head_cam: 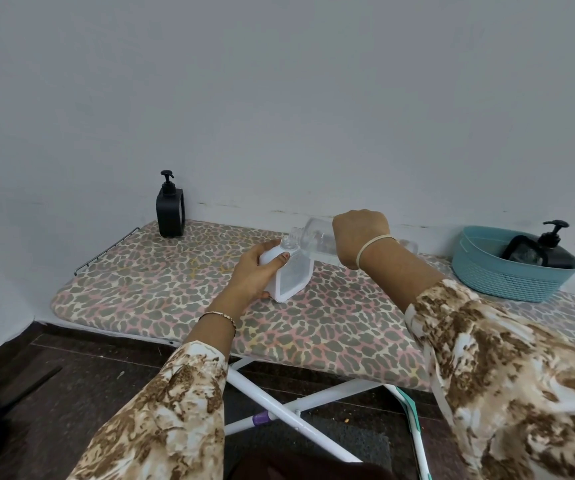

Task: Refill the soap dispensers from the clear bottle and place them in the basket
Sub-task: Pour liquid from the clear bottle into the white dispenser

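The left hand [255,275] grips the white dispenser [288,275] round its upper body. The pump is off, and the dispenser leans on the board [175,285] with its open neck pointing up and to the right. Just right of the dispenser, the right hand [360,237] is wrapped over the bottle [313,233], knuckles up, wrist raised. The bottle lies almost level, long axis left to right, mouth at the dispenser's neck. Whether they touch, or whether liquid runs, I cannot tell.

The pour seems to depend on that mouth sitting squarely over the narrow neck, so the right hand does the aiming. Well right of the dispenser sits the basket [480,268], holding a tipped black dispenser [556,252]. Well left and behind stands an upright black dispenser [170,211].
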